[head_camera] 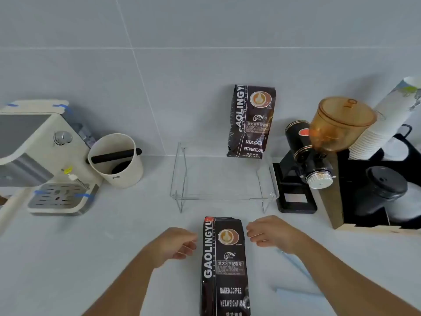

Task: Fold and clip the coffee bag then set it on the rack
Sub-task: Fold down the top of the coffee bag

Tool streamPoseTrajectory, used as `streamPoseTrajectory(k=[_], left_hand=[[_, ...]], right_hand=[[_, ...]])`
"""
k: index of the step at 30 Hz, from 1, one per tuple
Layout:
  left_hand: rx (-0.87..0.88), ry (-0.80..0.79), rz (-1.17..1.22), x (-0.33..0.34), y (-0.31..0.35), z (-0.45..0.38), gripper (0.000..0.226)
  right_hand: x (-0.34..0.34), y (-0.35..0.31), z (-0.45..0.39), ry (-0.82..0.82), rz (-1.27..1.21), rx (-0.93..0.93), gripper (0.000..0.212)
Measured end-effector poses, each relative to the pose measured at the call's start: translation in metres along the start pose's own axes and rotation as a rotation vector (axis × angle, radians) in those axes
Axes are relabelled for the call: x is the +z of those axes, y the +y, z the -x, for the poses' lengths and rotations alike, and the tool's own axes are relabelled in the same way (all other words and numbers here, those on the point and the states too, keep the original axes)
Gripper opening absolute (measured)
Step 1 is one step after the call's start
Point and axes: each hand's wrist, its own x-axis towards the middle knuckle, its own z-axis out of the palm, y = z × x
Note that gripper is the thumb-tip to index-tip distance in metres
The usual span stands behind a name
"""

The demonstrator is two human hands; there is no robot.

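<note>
A black coffee bag [224, 267] stands upright on the counter in front of me, its top edge open and a little crumpled. My left hand [175, 244] hovers just left of the bag's top, fingers curled and holding nothing. My right hand [268, 232] hovers just right of the top, fingers loosely bent, also holding nothing. Neither hand touches the bag. Behind it stands a clear acrylic rack [224, 196]. A second black coffee bag [251, 122] stands on the rack's back right, leaning against the wall. A pale blue clip [293, 262] lies partly hidden under my right forearm.
A cream espresso machine [45, 156] and a cream knock box [116, 159] stand at the left. A black coffee grinder [303, 167] with an amber hopper sits right of the rack. A holder with stacked paper cups [376, 128] and black lids [385, 183] is at the far right.
</note>
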Motion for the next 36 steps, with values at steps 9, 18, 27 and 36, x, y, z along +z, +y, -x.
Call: streamPoseTrajectory(k=[9, 18, 27, 36], left_hand=[[-0.061, 0.144, 0.378, 0.044, 0.001, -0.016, 0.040], [-0.046, 0.148, 0.476, 0.047, 0.020, -0.022, 0.035], [0.072, 0.158, 0.460, 0.049, 0.032, 0.006, 0.039], [0.254, 0.188, 0.494, 0.061, 0.035, 0.057, 0.028]], right_hand=[[0.027, 0.007, -0.026, 0.052, -0.337, 0.048, 0.028], [0.032, -0.001, -0.029, 0.071, -0.340, 0.013, 0.022], [0.043, -0.013, 0.004, 0.130, -0.317, -0.105, 0.012], [0.062, -0.010, 0.062, 0.271, -0.244, -0.284, 0.022]])
